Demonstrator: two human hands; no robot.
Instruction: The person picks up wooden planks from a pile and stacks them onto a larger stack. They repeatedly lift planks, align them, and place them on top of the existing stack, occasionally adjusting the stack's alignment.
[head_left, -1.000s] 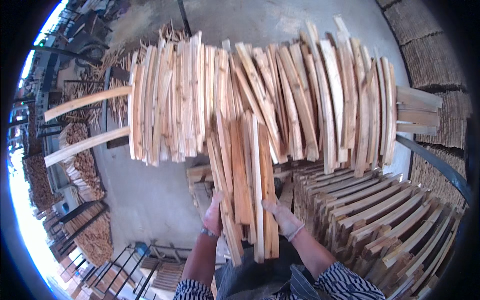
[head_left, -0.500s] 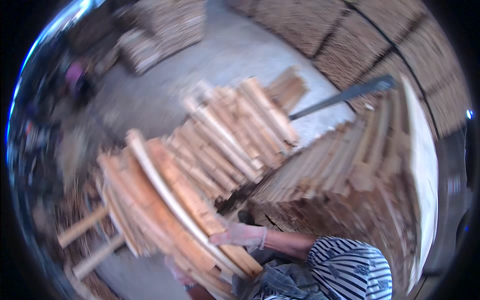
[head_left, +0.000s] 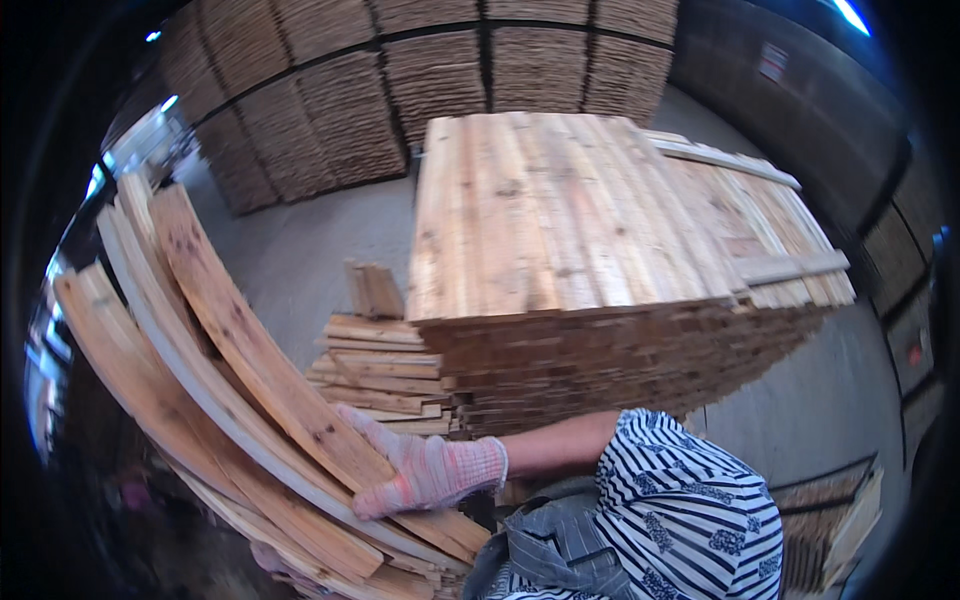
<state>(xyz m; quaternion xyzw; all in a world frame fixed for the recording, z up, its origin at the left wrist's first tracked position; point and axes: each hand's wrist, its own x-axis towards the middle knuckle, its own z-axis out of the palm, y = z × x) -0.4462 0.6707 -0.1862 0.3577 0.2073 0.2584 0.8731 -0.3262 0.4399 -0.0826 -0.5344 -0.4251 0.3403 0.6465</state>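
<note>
An armful of long wooden boards (head_left: 255, 400) rests against my body and stretches away to the upper left. My right hand (head_left: 430, 475), in a pale knitted glove, is closed over the boards' near right edge, its thumb on top. Beneath the bundle, at its lower left side, a bit of my gloved left hand (head_left: 285, 568) shows; it supports the boards from below, and most of its fingers are hidden. The boards overlap unevenly, some reddish with dark knots, one paler and greyish.
Ahead stands a large stack of boards (head_left: 560, 215) with an evenly laid top; loose boards (head_left: 790, 268) lie across its right end. A lower pile of boards (head_left: 385, 365) stands at its left. Tall timber stacks (head_left: 340, 120) line the back. Grey floor (head_left: 300, 235) shows between.
The view has swung to the right, bringing the large stack in front of me. The boards in my hands have come along, away from the loose pile and the wooden supports.
</note>
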